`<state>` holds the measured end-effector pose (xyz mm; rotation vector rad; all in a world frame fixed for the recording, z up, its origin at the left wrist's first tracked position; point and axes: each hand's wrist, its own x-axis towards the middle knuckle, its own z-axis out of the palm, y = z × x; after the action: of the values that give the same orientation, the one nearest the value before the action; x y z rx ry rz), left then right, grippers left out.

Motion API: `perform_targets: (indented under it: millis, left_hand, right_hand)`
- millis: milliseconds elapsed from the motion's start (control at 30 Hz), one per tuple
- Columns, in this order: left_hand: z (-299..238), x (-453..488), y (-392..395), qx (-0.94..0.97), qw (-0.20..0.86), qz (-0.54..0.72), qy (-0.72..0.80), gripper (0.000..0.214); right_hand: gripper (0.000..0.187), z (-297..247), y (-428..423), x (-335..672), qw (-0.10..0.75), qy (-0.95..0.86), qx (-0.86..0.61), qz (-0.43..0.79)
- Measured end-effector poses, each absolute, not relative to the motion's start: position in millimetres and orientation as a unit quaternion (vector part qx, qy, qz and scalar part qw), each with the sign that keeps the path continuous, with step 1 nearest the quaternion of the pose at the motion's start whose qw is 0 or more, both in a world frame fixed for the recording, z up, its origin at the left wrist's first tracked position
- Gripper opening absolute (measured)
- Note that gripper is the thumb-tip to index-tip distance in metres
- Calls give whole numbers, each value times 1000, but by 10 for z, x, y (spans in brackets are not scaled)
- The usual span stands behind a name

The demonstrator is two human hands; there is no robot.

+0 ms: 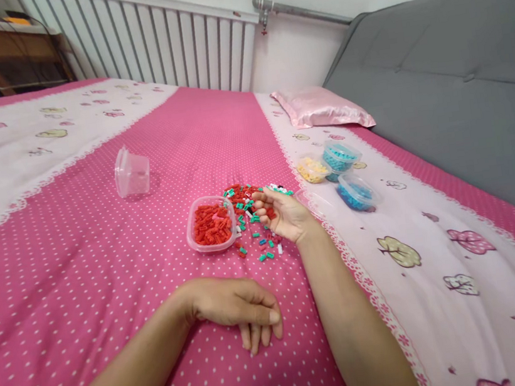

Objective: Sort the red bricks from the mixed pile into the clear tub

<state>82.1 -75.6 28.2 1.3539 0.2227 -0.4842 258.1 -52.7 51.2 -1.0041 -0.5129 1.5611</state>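
My right hand (284, 215) is above a loose pile of small plastic building blocks (243, 206) in red, green, white and black. Its palm is turned partly up, with the fingers curled around a few red blocks (270, 213). Just left of the pile stands a clear square tub (191, 240) filled with red blocks (211, 224). Nearer to me, my left hand (234, 307) rests on the pink dotted bedspread (245, 384), fingers loosely bent and slightly apart, holding nothing.
Tubs of yellow pieces (312, 170), teal pieces (339, 157) and blue pieces (356, 194) stand at right. A clear tub (134, 174) lies tipped at left. Behind are a pink pillow (322, 107), a grey headboard (451, 79) and a white radiator (161, 35).
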Motion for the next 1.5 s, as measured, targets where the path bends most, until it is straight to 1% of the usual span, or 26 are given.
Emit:
perform_targets:
  millis: [100,267,367,433,533,700,767,833,900,1067,1167,1267,1367,1500]
  left_hand:
    - [288,821,-758,622,746,-218,97,38]
    - [272,817,-761,622,746,-216,97,38]
    - [265,815,-762,623,745,-216,94,38]
    - [266,814,-762,626,745,-215,89,37]
    - [271,814,-762,629,743,-211,85,36]
    - [278,815,-761,628,742,-217,87,36]
    - [280,814,-761,628,743,-216,88,37]
    - [282,814,-761,625,744,-215,91,37]
    - [281,814,-761,622,746,-218,97,38]
    - [282,820,-764,619,745,-222,108,41]
    - [287,820,-767,619,744,-225,110,43]
    - [291,819,-765,620,744,-224,110,43]
    - [289,822,-759,621,743,-223,108,43]
    - [285,824,-762,619,745,-226,110,45]
  right_hand:
    - [12,458,-545,2531,521,-328,-515,596]
    - [4,323,-541,2432,371,-542,-599,458]
    - [9,291,-540,2380,253,-626,-634,378]
    - [12,302,-550,2345,196,-649,-655,333]
    - [11,338,-574,2296,169,-657,-670,302]
    - [8,356,-581,2284,159,-668,-664,298]
    - [9,348,-571,2318,170,-662,-660,312]
    - [11,344,-564,2369,203,-641,-658,338]
    - [13,350,-562,2425,268,-601,-656,370]
    - [20,425,-567,2508,480,-445,-592,470]
    - [21,485,-554,2526,551,-348,-522,551]
    - [12,535,-530,2553,592,-236,-448,627]
    - [4,563,-507,2595,601,-135,-386,686]
    - [3,552,-489,2643,604,-86,-311,728]
